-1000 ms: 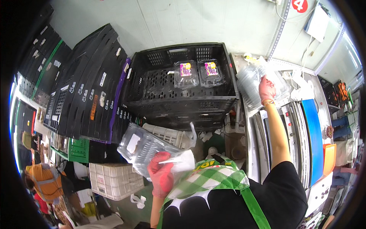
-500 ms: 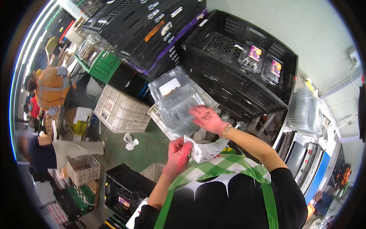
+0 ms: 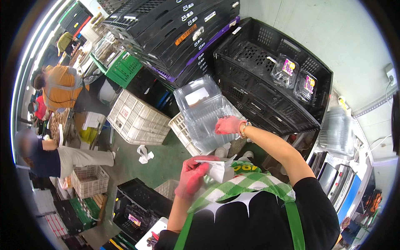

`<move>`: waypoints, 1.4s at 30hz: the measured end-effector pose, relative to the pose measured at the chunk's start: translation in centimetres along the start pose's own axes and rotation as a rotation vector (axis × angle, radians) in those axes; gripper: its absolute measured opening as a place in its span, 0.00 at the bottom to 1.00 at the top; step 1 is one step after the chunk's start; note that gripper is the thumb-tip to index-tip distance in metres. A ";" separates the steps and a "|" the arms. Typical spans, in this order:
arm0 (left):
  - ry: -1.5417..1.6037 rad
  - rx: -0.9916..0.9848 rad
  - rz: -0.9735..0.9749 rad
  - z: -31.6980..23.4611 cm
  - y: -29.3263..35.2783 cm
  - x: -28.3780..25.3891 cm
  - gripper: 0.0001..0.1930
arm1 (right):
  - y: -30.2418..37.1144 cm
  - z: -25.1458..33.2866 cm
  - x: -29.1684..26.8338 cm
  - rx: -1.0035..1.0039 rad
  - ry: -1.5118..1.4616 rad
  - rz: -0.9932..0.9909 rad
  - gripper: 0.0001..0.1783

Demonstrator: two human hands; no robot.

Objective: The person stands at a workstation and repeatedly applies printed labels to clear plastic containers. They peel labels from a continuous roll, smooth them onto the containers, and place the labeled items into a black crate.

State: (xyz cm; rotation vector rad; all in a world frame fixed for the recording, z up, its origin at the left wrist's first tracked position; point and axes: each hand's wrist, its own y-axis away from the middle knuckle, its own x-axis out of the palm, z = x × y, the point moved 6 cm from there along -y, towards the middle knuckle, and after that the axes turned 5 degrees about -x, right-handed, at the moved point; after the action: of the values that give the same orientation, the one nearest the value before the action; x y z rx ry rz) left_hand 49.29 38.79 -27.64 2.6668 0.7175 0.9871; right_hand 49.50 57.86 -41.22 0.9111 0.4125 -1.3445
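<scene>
My right hand [image 3: 228,124], in a pink glove, grips an open clear plastic clamshell box [image 3: 202,110] in front of me. My left hand [image 3: 193,176], also gloved in pink, pinches a small white paper sheet [image 3: 216,168] close to my green checked apron. Beyond the clamshell stands a large black crate [image 3: 254,62] with two packed clear punnets [image 3: 290,70] inside it, each with a purple and yellow label.
Stacks of folded black crates [image 3: 175,29] lean at the upper left, with green crates [image 3: 121,68] and white baskets [image 3: 135,121] below. A stack of clear clamshells [image 3: 337,131] sits at the right. Two other people [image 3: 58,89] work at the left. A black crate [image 3: 139,206] lies on the green floor.
My right hand came down from the clamshell stack at the right and took hold of the open clamshell. The left hand now holds only the paper sheet. My view swung left.
</scene>
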 end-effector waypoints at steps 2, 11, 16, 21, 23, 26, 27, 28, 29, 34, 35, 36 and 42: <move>-0.022 0.001 -0.011 0.2 -0.2 -0.4 0.13 | 0.4 0.8 -0.6 -0.099 0.021 -0.133 0.13; -0.407 0.205 -0.229 -1.7 -4.4 0.8 0.06 | 12.9 6.4 -20.6 -0.091 -0.123 -0.881 0.06; -0.336 0.253 -0.039 -3.0 -7.7 7.6 0.09 | 20.9 4.9 -25.1 0.316 -0.590 -0.669 0.13; -0.359 0.181 0.090 -1.9 -9.3 12.9 0.12 | 24.8 3.9 -23.6 0.373 -0.567 -0.680 0.13; -0.424 0.139 0.107 -1.3 -9.6 13.9 0.13 | 25.9 3.6 -23.0 0.390 -0.588 -0.705 0.13; -0.413 0.151 0.168 -0.3 -10.4 14.5 0.11 | 27.3 4.2 -22.7 0.402 -0.587 -0.749 0.13; -0.353 0.169 0.207 0.3 -10.8 14.3 0.10 | 27.8 4.2 -22.4 0.427 -0.629 -0.775 0.13; -0.291 0.184 0.253 0.7 -11.2 14.6 0.09 | 28.3 4.3 -22.3 0.431 -0.625 -0.781 0.13; -0.374 0.146 0.242 1.1 -11.3 14.9 0.08 | 28.9 4.4 -22.1 0.435 -0.621 -0.788 0.13; -0.602 0.119 0.082 3.7 -12.3 13.4 0.08 | 33.0 5.6 -21.9 0.487 -0.518 -1.025 0.10; -0.924 0.249 0.288 3.1 -13.0 14.8 0.16 | 35.4 5.4 -22.5 0.483 -0.335 -1.222 0.10; -0.865 0.240 0.384 3.0 -11.8 15.6 0.20 | 38.1 5.5 -22.9 0.473 -0.138 -1.404 0.09; -0.804 0.369 0.164 1.8 -9.3 13.0 0.17 | 50.4 3.7 -22.0 0.937 0.772 -1.939 0.06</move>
State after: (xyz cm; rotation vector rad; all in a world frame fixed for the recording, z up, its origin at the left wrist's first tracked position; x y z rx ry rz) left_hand 55.59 53.35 -25.00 3.0849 0.5228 -0.2671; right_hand 91.44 67.44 -6.68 1.9640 1.5864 -3.0274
